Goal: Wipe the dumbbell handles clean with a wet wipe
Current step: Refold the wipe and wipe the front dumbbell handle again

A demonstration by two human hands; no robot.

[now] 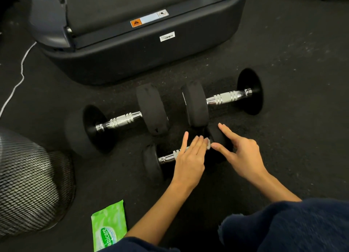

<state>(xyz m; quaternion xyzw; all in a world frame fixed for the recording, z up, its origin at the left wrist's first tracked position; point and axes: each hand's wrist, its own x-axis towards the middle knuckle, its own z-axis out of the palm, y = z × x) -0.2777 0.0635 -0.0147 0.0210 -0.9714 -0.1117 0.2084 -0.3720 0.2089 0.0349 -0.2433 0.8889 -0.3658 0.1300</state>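
Now the small dumbbell point(171, 157) lies under both hands: left hand point(188, 157) presses a wet wipe point(208, 143) on its handle, right hand point(239, 153) splayed beside.

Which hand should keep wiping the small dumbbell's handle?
Left, probably. The left hand already lies over the small dumbbell's handle with the wet wipe at its fingertips. The right hand touches the end weight, seemingly steadying it.

Bare forearms, dark navy fuzzy garment point(294, 225)
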